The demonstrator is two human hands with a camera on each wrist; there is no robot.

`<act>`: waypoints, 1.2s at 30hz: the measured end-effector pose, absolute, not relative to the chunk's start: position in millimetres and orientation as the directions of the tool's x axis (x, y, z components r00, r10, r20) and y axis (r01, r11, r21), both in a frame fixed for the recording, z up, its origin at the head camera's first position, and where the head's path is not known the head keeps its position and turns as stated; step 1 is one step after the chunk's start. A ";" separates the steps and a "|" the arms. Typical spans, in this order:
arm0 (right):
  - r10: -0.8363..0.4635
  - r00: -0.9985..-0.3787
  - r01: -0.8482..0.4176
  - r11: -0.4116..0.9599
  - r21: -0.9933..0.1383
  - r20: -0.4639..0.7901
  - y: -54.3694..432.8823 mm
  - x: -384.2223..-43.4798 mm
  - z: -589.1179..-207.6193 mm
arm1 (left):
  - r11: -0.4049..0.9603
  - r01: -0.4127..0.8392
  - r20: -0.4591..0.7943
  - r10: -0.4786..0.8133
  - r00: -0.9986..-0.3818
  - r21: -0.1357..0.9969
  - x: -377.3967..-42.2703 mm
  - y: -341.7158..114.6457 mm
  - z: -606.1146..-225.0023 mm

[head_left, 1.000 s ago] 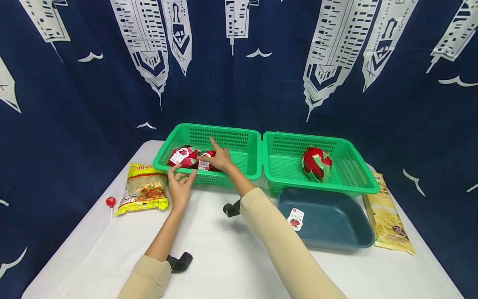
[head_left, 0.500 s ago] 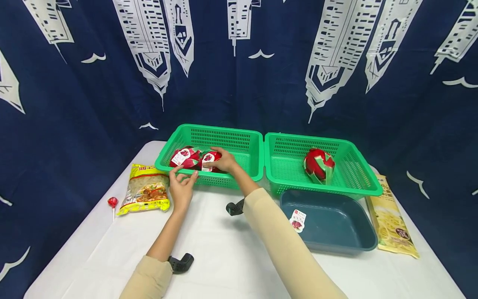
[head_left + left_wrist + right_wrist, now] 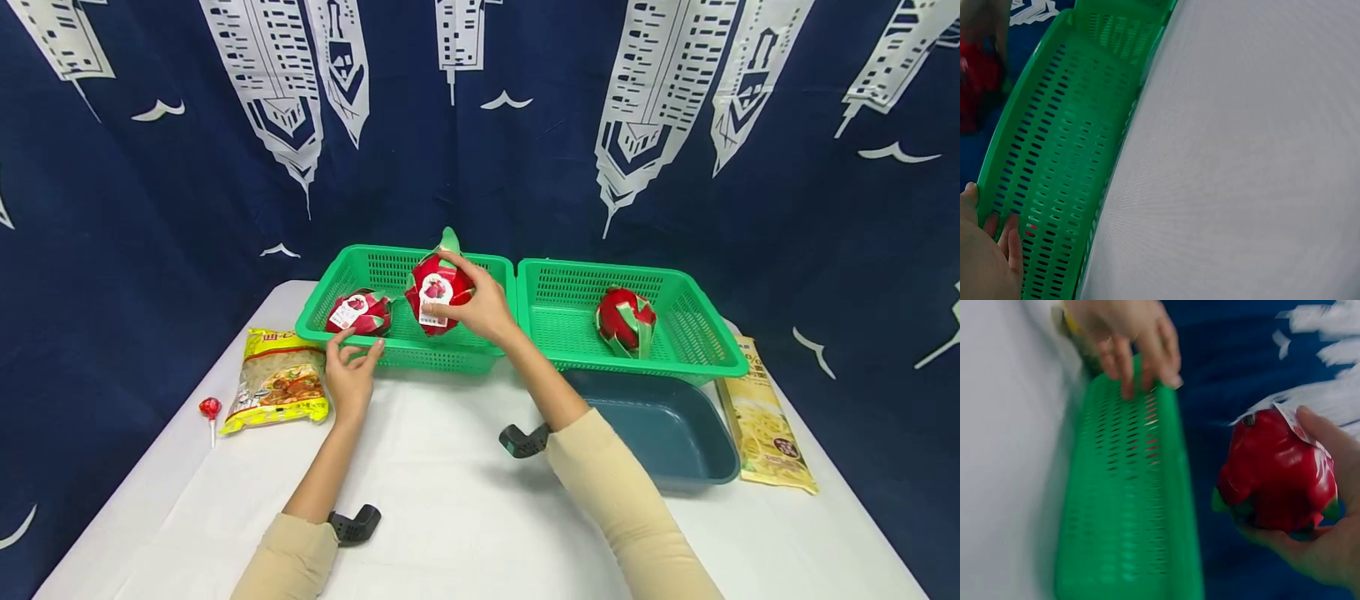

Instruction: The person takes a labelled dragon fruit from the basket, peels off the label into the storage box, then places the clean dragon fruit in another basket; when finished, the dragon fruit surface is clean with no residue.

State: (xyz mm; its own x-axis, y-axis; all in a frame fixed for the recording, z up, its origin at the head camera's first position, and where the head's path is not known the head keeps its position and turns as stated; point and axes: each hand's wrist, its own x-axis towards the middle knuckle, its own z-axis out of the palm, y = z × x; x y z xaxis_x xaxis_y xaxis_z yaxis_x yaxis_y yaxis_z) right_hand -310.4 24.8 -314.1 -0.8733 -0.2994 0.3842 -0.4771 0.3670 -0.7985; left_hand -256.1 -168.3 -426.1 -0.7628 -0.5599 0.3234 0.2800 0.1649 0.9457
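In the head view, my right hand grips a red dragon fruit with green leaf tips and a white sticker, above the left green basket. The right wrist view shows thumb and fingers round this fruit, beside the basket wall. My left hand holds the front rim of that basket; in the left wrist view its bent fingers lie against the slotted outer wall. Another stickered dragon fruit lies inside, just behind the left fingertips.
A second green basket adjoins on the right, with one dragon fruit in it. In front stands a dark blue tray, beside a yellow noodle packet. At left are a yellow food bag and a red lollipop.
My right hand first reached over the dragon fruit, then closed round it and lifted it up out of the left basket. My left hand stays at the rim.
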 end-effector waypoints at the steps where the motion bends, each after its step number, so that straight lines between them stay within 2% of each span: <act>1: -0.328 -0.850 -0.514 0.345 -0.786 0.412 32.0 -299.4 -312.0 | 0.181 0.269 0.324 -0.572 -0.753 0.946 -258.3 -170.8 -430.4; 5: -0.437 -0.733 -0.661 0.280 -0.696 0.521 58.4 -251.4 -318.2 | 0.210 0.247 0.324 -0.599 -0.732 0.946 -258.2 -175.4 -434.2; 7: -0.465 -0.701 -0.696 0.281 -0.661 0.540 68.5 -228.5 -326.2 | 0.207 0.248 0.323 -0.609 -0.725 0.946 -257.8 -176.7 -432.9; 13: -0.535 -0.748 -0.606 0.309 -0.733 0.392 85.0 -185.8 -356.2 | 0.192 0.261 0.324 -0.605 -0.728 0.946 -259.5 -177.7 -427.2; 19: -0.651 -0.714 -0.546 0.286 -0.788 0.258 88.2 -173.6 -391.2 | 0.174 0.248 0.303 -0.601 -0.740 0.953 -258.8 -173.6 -428.0; 25: -0.710 -0.690 -0.536 0.367 -0.760 0.144 85.1 -172.1 -403.4 | 0.177 0.256 0.310 -0.589 -0.746 0.950 -258.0 -168.4 -428.9; 28: -0.745 -0.650 -0.587 0.371 -0.720 0.146 85.7 -174.6 -403.4 | 0.173 0.269 0.319 -0.584 -0.746 0.947 -258.3 -167.1 -428.7; 31: -0.749 -0.636 -0.626 0.359 -0.692 0.186 90.2 -176.4 -403.7 | 0.172 0.273 0.321 -0.579 -0.750 0.947 -257.9 -166.3 -429.1; 36: -0.679 -0.687 -0.604 0.337 -0.722 0.259 101.1 -176.7 -408.8 | 0.171 0.274 0.321 -0.575 -0.752 0.947 -257.1 -167.1 -429.4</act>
